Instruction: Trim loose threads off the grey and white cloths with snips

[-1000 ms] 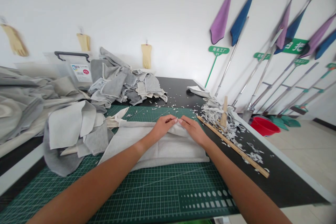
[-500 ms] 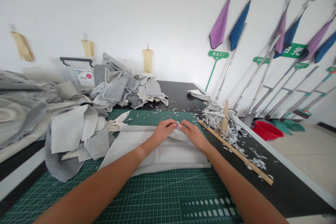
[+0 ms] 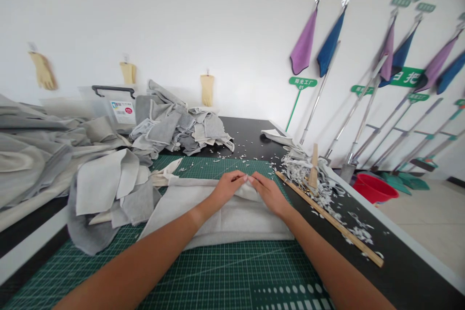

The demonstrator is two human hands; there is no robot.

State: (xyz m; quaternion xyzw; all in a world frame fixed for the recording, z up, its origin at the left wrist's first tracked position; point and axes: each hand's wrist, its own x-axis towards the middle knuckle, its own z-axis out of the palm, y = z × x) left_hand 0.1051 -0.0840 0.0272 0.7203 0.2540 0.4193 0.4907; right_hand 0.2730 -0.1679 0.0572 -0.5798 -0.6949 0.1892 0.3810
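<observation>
A folded pale grey cloth (image 3: 203,213) lies flat on a green cutting mat (image 3: 218,276). My left hand (image 3: 227,188) and my right hand (image 3: 267,193) meet fingertip to fingertip at the cloth's far edge. Both hands pinch the folded edge there, fingers pressed together on the fabric. Both forearms reach across the cloth from the near side.
Heaps of grey and cream cloth pieces (image 3: 105,189) cover the left and back of the black table (image 3: 399,271). A long wooden ruler (image 3: 329,218), fabric scraps (image 3: 308,174) and a wooden handle lie right. A red basin (image 3: 374,186) and mops stand beyond the table.
The hands stay pinched at the cloth's far edge. Only the head camera has tilted slightly, shifting the scene down in view.
</observation>
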